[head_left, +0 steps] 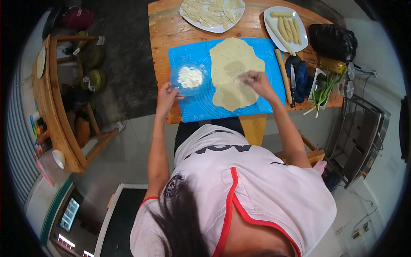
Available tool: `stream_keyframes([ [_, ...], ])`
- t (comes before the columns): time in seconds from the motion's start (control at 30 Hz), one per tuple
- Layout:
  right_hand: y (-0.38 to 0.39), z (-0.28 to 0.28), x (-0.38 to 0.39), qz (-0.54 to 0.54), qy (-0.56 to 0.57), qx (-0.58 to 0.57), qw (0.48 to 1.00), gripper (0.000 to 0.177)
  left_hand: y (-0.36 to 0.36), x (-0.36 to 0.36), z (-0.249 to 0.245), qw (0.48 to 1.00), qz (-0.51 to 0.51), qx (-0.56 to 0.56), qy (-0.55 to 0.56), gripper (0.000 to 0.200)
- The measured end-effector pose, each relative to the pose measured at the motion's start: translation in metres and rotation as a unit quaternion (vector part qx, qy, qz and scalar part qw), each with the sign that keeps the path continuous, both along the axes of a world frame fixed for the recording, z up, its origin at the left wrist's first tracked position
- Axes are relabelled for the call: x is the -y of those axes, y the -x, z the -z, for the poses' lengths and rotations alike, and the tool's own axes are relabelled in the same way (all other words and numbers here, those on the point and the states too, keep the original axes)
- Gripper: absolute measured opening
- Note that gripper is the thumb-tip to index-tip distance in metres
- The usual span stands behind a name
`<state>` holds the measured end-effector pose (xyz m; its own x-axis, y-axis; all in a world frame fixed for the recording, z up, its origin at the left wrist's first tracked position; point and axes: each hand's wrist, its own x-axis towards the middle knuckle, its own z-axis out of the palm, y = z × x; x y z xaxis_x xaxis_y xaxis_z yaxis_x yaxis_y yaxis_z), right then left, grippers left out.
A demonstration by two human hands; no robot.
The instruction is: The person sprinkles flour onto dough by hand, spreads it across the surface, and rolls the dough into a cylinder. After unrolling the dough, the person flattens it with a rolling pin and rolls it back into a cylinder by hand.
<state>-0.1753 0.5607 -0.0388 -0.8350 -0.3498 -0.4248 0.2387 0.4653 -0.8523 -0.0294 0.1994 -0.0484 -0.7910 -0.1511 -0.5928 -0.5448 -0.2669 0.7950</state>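
Currently, left hand (167, 97) pinches flour bowl (174, 78); right hand (259, 84), fingertips bunched, over dough sheet (231, 92); rolling pin (283, 75) beside mat (193, 107), knife (293, 80) beyond.

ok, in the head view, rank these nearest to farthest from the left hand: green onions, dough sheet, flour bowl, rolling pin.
From the left hand:
1. flour bowl, right at its fingers
2. dough sheet, mid-mat
3. rolling pin, by the mat's right edge
4. green onions, far right
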Motion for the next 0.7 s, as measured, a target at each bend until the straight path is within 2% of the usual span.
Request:
stream_keyframes([
  [0.03,0.019,-0.001,-0.001,-0.005,0.022,0.031,0.999,0.023,0.0,-0.006,-0.006,0.999,-0.028,0.01,0.012,0.014],
  [0.07,0.038,-0.004,-0.001,-0.009,-0.065,-0.031,0.997,0.023,0.003,-0.012,-0.009,0.998,-0.057,0.017,0.022,0.013],
  [0.17,0.073,0.0,0.007,-0.136,-0.07,0.039,0.987,0.026,0.006,-0.038,-0.005,0.995,-0.095,0.007,0.025,0.013],
  [0.23,0.093,0.015,0.011,-0.132,-0.034,-0.056,0.989,0.026,0.01,-0.051,0.004,0.993,-0.118,-0.015,-0.004,0.015],
  [0.27,0.102,0.022,0.014,-0.129,-0.014,-0.103,0.986,0.026,0.011,-0.06,0.003,0.992,-0.128,-0.012,-0.008,0.016],
  [0.37,0.115,0.031,0.029,-0.054,0.046,-0.027,0.997,0.026,0.012,-0.071,0.001,0.99,-0.139,0.0,-0.015,0.017],
  [0.47,0.117,0.028,0.024,-0.084,-0.009,-0.047,0.995,0.026,0.007,-0.066,0.008,0.991,-0.133,-0.007,-0.009,0.017],
  [0.57,0.105,0.024,-0.011,-0.036,-0.03,-0.039,0.998,0.026,0.0,-0.059,0.01,0.99,-0.138,-0.024,-0.011,0.017],
  [0.67,0.07,-0.005,-0.046,0.044,-0.081,-0.097,0.991,0.026,0.002,-0.05,0.013,0.992,-0.119,-0.036,-0.021,0.016],
  [0.7,0.055,-0.012,-0.048,0.049,-0.071,-0.078,0.993,0.026,0.003,-0.044,0.015,0.993,-0.108,-0.038,-0.024,0.016],
])
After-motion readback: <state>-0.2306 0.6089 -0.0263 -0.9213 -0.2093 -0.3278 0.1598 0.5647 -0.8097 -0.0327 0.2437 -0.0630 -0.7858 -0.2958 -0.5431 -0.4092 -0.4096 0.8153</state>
